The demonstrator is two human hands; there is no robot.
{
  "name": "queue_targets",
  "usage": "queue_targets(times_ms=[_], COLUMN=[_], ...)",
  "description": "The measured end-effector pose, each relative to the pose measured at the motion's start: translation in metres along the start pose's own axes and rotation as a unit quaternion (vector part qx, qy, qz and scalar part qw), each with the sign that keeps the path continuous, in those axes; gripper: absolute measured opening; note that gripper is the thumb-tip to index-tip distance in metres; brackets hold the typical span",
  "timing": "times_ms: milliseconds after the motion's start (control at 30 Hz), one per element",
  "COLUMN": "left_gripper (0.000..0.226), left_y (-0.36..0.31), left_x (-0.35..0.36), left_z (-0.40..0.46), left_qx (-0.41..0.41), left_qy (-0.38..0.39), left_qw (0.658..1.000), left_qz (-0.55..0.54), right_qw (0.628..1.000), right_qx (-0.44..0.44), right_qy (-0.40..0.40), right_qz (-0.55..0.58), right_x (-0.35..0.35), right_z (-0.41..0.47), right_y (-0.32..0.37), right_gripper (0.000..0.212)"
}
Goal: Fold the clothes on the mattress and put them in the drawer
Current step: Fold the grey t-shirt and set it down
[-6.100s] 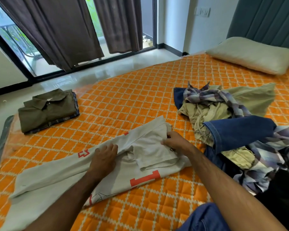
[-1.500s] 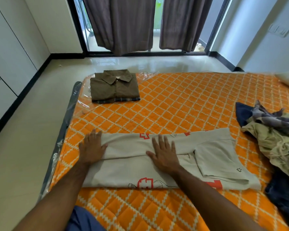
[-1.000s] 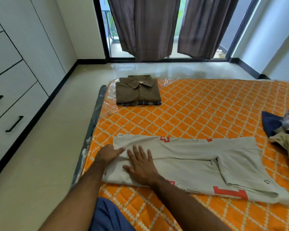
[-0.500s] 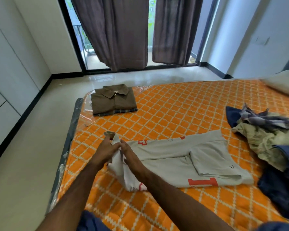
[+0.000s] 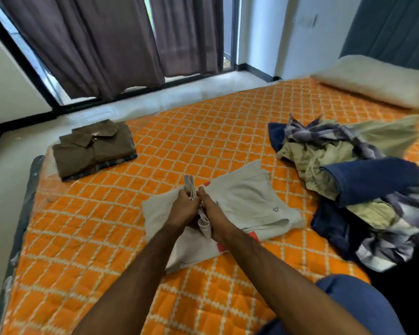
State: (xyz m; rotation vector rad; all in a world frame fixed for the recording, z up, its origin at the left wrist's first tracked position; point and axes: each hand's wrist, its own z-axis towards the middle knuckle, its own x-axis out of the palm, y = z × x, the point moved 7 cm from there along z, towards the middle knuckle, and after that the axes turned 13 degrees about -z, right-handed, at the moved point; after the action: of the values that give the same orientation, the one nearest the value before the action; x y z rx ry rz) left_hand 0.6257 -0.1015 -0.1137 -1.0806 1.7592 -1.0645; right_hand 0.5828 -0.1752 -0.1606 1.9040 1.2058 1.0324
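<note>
Orange quilted mattress fills my view, its white lattice stitching running out to a pale tiled floor on the far side. Dark brown curtains hang over a black-framed glass door, and a cream pillow lies at the far right corner against a grey-blue headboard. I see clear plastic wrap along the mattress's left edge. At centre lies the beige T-shirt with red print, part folded. My left hand and right hand sit close together, both pinching a raised bunch of its fabric. Far left, a folded brown shirt rests near the mattress corner. To the right, well apart from it, a loose heap of clothes sprawls, blue denim on top.
</note>
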Motion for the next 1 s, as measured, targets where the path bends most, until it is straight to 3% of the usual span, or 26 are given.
queue_targets(times_ms=[133, 233, 300, 367, 433, 467, 533, 633, 700, 800, 867, 933, 1000], left_gripper=[0.038, 0.029, 0.017, 0.011, 0.028, 0.038, 0.051, 0.057, 0.059, 0.056, 0.054, 0.061, 0.072], left_y=[0.009, 0.006, 0.009, 0.014, 0.033, 0.046, 0.068, 0.078, 0.074, 0.07, 0.068, 0.071, 0.076], left_x=[0.033, 0.02, -0.006, -0.036, -0.066, -0.078, -0.088, -0.087, -0.09, -0.097, -0.1, -0.101, -0.107], left_z=[-0.004, -0.007, -0.007, -0.012, -0.014, -0.013, -0.006, -0.001, -0.003, -0.007, -0.008, -0.009, -0.006], left_qx=[-0.068, 0.013, 0.111, 0.201, 0.181, 0.136, 0.074, 0.073, 0.076, 0.08, 0.079, 0.062, 0.014], left_qy=[0.071, 0.065, 0.003, -0.108, -0.213, -0.232, -0.204, -0.165, -0.178, -0.166, -0.135, -0.118, -0.127], left_qw=[0.993, 0.998, 0.993, 0.958, 0.92, 0.922, 0.937, 0.943, 0.949, 0.961, 0.967, 0.968, 0.976], left_qz=[-0.066, -0.016, 0.05, 0.175, 0.274, 0.278, 0.273, 0.281, 0.25, 0.205, 0.202, 0.213, 0.179], right_qw=[0.999, 0.99, 0.975, 0.959, 0.937, 0.924, 0.886, 0.788, 0.75, 0.708, 0.659, 0.587, 0.559], right_qx=[0.029, 0.028, -0.006, -0.016, -0.034, -0.04, -0.067, -0.129, -0.153, -0.224, -0.264, -0.251, -0.213], right_qy=[-0.008, -0.025, -0.03, -0.051, -0.073, -0.071, -0.083, -0.147, -0.167, -0.161, -0.12, -0.066, -0.071], right_qz=[-0.038, -0.133, -0.218, -0.28, -0.341, -0.374, -0.451, -0.583, -0.621, -0.65, -0.694, -0.767, -0.798], right_x=[-0.036, -0.052, -0.061, -0.069, -0.077, -0.08, -0.079, -0.071, -0.063, -0.043, -0.019, -0.003, -0.009], right_z=[0.005, 0.011, 0.013, 0.0, -0.01, -0.013, -0.018, -0.021, -0.013, 0.004, 0.015, 0.024, 0.035], right_y=[-0.005, -0.001, 0.003, 0.011, 0.02, 0.021, 0.025, 0.042, 0.053, 0.066, 0.063, 0.036, 0.006], right_gripper=[0.056, 0.046, 0.058, 0.065, 0.066, 0.066, 0.067, 0.06, 0.055, 0.055, 0.053, 0.054, 0.067])
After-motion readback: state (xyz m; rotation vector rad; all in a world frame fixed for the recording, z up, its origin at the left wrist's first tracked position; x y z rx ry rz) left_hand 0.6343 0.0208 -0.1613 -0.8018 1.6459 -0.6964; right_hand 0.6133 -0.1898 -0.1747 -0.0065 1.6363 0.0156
